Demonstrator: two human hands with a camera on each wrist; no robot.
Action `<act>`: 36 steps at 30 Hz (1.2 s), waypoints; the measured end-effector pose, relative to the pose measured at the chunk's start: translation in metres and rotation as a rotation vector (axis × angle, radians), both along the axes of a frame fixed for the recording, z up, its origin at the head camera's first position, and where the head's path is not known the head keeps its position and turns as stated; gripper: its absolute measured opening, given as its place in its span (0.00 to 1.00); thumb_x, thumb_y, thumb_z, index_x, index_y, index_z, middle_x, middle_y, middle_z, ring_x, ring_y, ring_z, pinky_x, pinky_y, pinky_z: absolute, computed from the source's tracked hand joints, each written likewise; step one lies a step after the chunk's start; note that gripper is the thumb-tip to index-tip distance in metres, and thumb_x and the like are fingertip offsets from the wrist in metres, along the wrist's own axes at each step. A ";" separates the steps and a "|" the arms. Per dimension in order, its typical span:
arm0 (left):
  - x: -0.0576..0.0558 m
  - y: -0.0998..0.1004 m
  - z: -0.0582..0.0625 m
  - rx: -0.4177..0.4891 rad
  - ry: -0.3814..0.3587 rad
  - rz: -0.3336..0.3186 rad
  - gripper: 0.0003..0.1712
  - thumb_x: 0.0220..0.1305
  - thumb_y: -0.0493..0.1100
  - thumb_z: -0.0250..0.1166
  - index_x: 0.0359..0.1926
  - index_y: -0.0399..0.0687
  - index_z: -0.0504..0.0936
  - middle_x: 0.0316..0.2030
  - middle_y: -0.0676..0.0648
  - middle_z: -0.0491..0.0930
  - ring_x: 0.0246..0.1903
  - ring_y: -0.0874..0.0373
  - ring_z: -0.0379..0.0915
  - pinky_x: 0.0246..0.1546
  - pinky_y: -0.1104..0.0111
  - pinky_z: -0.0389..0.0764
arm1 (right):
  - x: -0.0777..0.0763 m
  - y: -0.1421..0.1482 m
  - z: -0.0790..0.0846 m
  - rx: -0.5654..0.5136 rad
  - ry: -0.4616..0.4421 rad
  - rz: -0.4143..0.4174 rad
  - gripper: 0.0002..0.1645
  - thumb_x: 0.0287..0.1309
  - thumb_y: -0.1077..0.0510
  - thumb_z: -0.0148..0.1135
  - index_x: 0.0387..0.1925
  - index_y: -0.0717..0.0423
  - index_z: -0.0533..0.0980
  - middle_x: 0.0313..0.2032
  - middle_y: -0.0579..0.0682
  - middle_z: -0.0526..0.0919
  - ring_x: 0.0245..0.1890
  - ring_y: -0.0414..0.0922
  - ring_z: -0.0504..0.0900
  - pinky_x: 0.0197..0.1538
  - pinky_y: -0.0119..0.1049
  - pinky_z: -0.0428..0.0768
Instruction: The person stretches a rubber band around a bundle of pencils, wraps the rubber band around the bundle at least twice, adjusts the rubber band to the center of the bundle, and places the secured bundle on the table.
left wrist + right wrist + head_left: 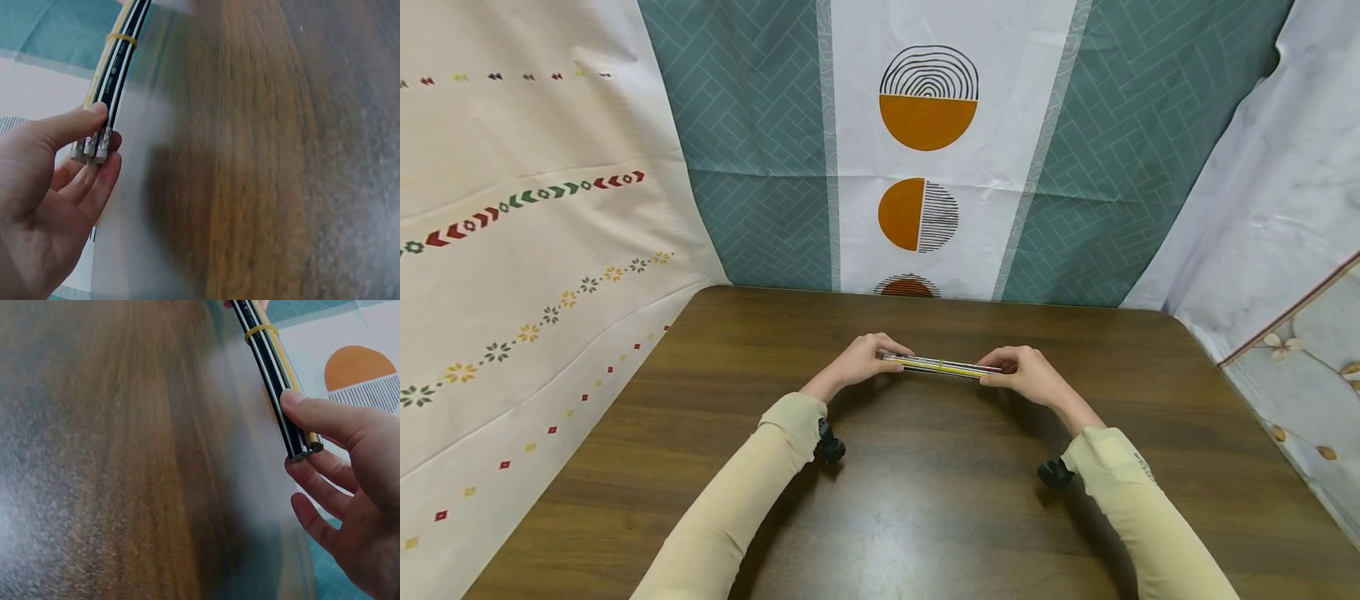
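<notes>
A bundle of pencils (951, 367) is held level between both hands over the far part of the table. Black-and-white striped and yellow pencils show in it, bound around the middle by a yellow rubber band (121, 40). My left hand (859, 362) pinches the end with the white erasers (89, 152), thumb on top and fingers beneath. At the other end my right hand (1026, 375) grips the bundle between thumb and fingers; the flat, unsharpened pencil ends (306, 453) stick out past the thumb.
Beneath the hands lies a brown wooden table (910, 508). Patterned cloths hang around it: a teal and white curtain (760, 125) behind, a cream cloth (535, 292) on the left, a pale cloth (1285, 183) on the right. A small black camera sits on each wrist.
</notes>
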State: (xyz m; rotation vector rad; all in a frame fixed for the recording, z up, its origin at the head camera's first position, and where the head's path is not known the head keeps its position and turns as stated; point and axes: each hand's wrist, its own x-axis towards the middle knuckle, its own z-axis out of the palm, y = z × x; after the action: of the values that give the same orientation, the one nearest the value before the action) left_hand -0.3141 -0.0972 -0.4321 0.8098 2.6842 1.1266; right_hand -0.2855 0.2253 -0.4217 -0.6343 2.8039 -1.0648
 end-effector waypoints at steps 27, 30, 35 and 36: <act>-0.010 0.007 0.001 -0.054 -0.067 -0.018 0.20 0.65 0.37 0.66 0.57 0.53 0.84 0.58 0.45 0.80 0.58 0.49 0.75 0.55 0.58 0.77 | -0.007 0.008 -0.011 0.029 -0.003 -0.064 0.17 0.57 0.51 0.71 0.49 0.50 0.85 0.44 0.52 0.85 0.36 0.45 0.73 0.39 0.37 0.70; -0.010 0.007 -0.001 -0.045 -0.073 -0.012 0.20 0.64 0.36 0.66 0.57 0.52 0.84 0.59 0.45 0.80 0.58 0.49 0.77 0.53 0.59 0.78 | -0.007 0.008 -0.011 0.032 -0.012 -0.072 0.17 0.58 0.52 0.70 0.49 0.50 0.84 0.44 0.52 0.85 0.37 0.45 0.72 0.40 0.37 0.70; -0.011 0.008 -0.003 -0.037 -0.071 0.001 0.18 0.64 0.37 0.67 0.55 0.50 0.85 0.57 0.45 0.81 0.55 0.51 0.79 0.49 0.63 0.80 | -0.007 0.011 -0.012 0.025 -0.021 -0.077 0.17 0.58 0.52 0.70 0.49 0.50 0.84 0.45 0.54 0.85 0.37 0.46 0.73 0.39 0.37 0.70; -0.011 0.008 -0.003 -0.036 -0.069 0.003 0.18 0.64 0.37 0.67 0.54 0.50 0.85 0.57 0.45 0.81 0.55 0.51 0.79 0.49 0.64 0.79 | -0.007 0.011 -0.012 0.024 -0.023 -0.077 0.17 0.58 0.52 0.70 0.49 0.50 0.84 0.45 0.54 0.85 0.37 0.45 0.73 0.39 0.37 0.70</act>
State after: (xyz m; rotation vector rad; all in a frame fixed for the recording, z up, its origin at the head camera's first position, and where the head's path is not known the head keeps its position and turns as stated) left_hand -0.3251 -0.0891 -0.4348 0.7468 2.6421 1.0831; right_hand -0.2930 0.2362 -0.4338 -0.5116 2.8382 -1.0423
